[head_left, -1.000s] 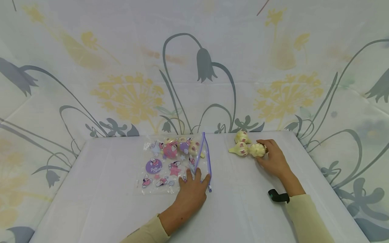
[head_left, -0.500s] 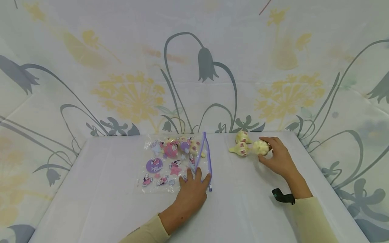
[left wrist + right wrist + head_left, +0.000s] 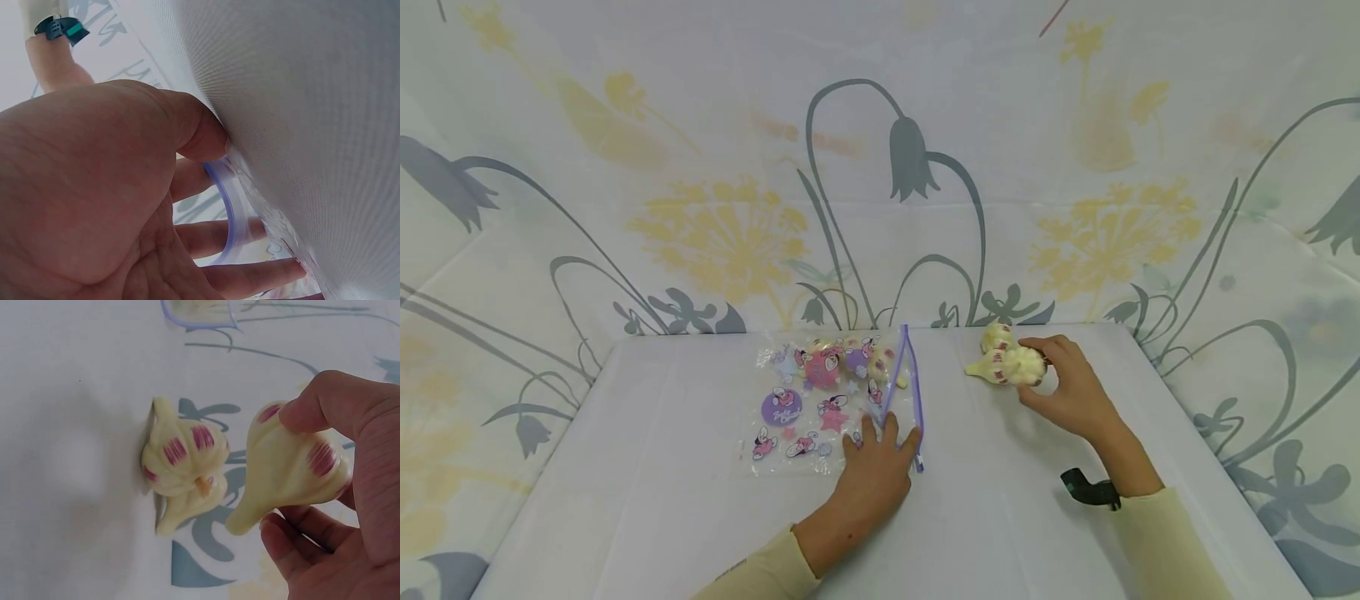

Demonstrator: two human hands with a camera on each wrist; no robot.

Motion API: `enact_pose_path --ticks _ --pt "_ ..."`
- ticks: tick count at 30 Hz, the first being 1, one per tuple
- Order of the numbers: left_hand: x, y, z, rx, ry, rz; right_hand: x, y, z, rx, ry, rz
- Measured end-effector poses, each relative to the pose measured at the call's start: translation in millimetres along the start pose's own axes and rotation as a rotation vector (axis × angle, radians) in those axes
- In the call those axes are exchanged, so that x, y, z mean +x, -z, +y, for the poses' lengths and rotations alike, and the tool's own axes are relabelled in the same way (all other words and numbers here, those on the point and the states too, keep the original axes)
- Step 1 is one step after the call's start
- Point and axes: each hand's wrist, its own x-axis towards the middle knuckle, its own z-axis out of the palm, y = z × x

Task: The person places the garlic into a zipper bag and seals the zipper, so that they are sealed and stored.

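Observation:
My right hand (image 3: 1070, 390) grips a garlic bulb (image 3: 1025, 367), thumb on one side and fingers on the other. In the right wrist view the held bulb (image 3: 275, 462) is pale with purple-red streaks and has its stem pointing down-left. Two more garlic bulbs, one nearer (image 3: 991, 367) and one behind (image 3: 996, 337), lie together on the table just left of it. My left hand (image 3: 877, 471) rests with spread fingers on the mouth of a clear printed zip bag (image 3: 782, 408). The bag's purple zip strip (image 3: 232, 215) arches across those fingers in the left wrist view.
Inside the bag, several garlic bulbs (image 3: 880, 367) show through the plastic near its far edge. The white-covered table (image 3: 647, 500) ends at a flower-patterned cloth backdrop (image 3: 865, 167). A black device (image 3: 1088, 489) sticks out from my right wrist.
My right hand first drew the garlic bulb slightly right, away from the other two, then brought it back left so it overlaps the nearer one. The left hand and bag stay put.

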Motion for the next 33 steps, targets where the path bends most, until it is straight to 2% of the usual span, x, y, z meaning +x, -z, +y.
enact_pose_path --ticks 13,23,33 --pt "1.5 -0.7 0.2 0.005 -0.004 0.013 4.1 -10.5 -15.7 0.029 0.053 0.01" --pt "0.7 4.9 0.8 -0.019 0.012 -0.033 10.9 -26.7 -25.4 0.061 0.073 -0.005" --pt "0.0 2.8 1.7 0.02 0.007 0.015 16.2 -43.2 -37.9 0.075 0.093 -0.042"
